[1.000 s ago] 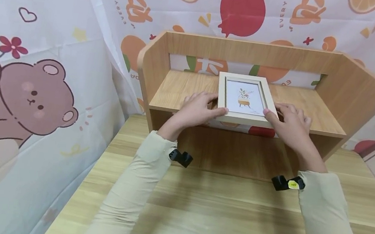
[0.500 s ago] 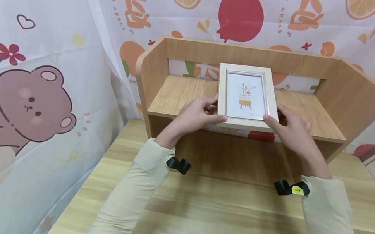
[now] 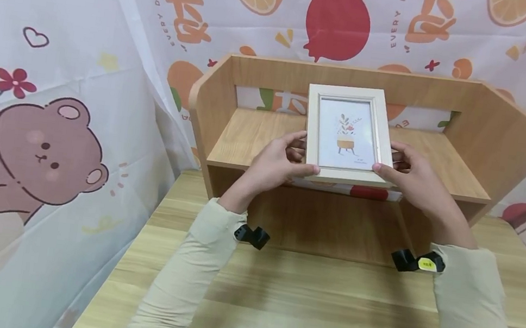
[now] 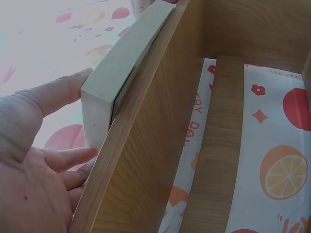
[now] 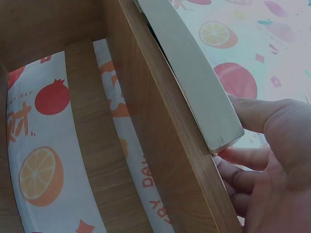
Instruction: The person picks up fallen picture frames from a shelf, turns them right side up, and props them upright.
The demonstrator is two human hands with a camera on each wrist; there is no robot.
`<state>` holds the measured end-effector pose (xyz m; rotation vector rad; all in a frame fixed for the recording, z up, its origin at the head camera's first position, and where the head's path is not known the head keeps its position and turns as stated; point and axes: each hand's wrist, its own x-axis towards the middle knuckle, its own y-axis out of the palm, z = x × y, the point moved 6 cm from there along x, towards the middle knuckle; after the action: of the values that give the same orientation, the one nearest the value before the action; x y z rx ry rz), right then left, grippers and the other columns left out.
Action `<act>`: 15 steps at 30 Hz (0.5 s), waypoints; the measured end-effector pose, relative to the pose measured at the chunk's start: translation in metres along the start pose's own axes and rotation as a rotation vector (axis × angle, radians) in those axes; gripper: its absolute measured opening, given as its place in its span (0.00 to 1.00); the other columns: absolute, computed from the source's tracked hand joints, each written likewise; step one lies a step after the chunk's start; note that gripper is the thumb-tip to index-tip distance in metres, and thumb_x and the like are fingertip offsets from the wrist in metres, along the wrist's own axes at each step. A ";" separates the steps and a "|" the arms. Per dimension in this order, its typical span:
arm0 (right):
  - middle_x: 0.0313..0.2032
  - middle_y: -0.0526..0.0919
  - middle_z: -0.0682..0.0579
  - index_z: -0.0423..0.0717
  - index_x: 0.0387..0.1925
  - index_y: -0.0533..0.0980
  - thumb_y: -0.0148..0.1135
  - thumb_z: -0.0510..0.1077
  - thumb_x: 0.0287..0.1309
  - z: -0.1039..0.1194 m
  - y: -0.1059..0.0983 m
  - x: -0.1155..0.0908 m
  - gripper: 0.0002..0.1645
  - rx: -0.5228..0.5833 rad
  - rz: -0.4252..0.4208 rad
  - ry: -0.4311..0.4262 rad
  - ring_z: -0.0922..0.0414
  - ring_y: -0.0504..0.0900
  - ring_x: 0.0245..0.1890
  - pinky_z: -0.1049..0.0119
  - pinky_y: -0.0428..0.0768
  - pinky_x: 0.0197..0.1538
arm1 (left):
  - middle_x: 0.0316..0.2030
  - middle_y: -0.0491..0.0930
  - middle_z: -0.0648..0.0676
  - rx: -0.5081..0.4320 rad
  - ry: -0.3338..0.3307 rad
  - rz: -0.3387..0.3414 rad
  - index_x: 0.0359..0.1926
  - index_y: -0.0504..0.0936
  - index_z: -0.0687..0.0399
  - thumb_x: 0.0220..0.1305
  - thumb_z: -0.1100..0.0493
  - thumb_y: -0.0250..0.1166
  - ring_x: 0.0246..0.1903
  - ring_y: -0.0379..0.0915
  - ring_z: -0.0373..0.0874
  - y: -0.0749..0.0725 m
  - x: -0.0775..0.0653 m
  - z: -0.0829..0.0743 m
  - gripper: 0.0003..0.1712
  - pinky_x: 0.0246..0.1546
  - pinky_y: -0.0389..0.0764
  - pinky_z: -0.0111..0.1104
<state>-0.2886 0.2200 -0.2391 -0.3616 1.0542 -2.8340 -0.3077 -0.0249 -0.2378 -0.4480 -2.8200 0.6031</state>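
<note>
A cream picture frame (image 3: pixel 349 136) with a potted-plant print leans back at a tilt over the upper board of a wooden desk shelf (image 3: pixel 262 134). My left hand (image 3: pixel 276 157) holds its lower left corner, thumb on the front edge and fingers at the side. At the lower right corner, my right hand (image 3: pixel 416 174) grips it likewise. In the left wrist view, the bottom edge of the picture frame (image 4: pixel 129 58) sits right along the board's front edge. The right wrist view has the same edge of the picture frame (image 5: pixel 194 73) against the board, thumb and index finger at its corner.
The shelf stands at the back of a light wooden table (image 3: pixel 323 313). Its side panels (image 3: pixel 506 128) rise on both sides of the picture frame. Behind hangs a fruit-print cloth (image 3: pixel 270 28), and a bear-print curtain (image 3: pixel 141 111) is at the left.
The picture frame has tipped from lying nearly flat to a steeper tilt, its far edge rising. Both hands have kept hold of its lower corners, the right one shifting slightly rightward.
</note>
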 end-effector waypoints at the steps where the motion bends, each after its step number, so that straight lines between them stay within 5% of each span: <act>1: 0.56 0.71 0.38 0.41 0.71 0.56 0.58 0.52 0.65 -0.001 0.000 0.000 0.41 0.007 -0.003 0.007 0.49 0.69 0.49 0.76 0.70 0.39 | 0.56 0.75 0.55 -0.005 0.007 0.000 0.72 0.59 0.57 0.53 0.58 0.74 0.47 0.71 0.44 0.001 0.000 0.000 0.48 0.39 0.73 0.27; 15: 0.57 0.70 0.41 0.49 0.73 0.55 0.60 0.48 0.63 -0.003 -0.004 0.007 0.40 0.062 -0.038 -0.006 0.55 0.71 0.40 0.75 0.73 0.36 | 0.58 0.70 0.54 -0.030 0.082 -0.027 0.72 0.57 0.51 0.53 0.58 0.74 0.43 0.74 0.46 0.004 0.000 -0.001 0.49 0.29 0.74 0.30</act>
<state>-0.2961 0.2240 -0.2371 -0.3881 0.9659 -2.8895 -0.3060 -0.0209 -0.2386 -0.4296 -2.7561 0.5252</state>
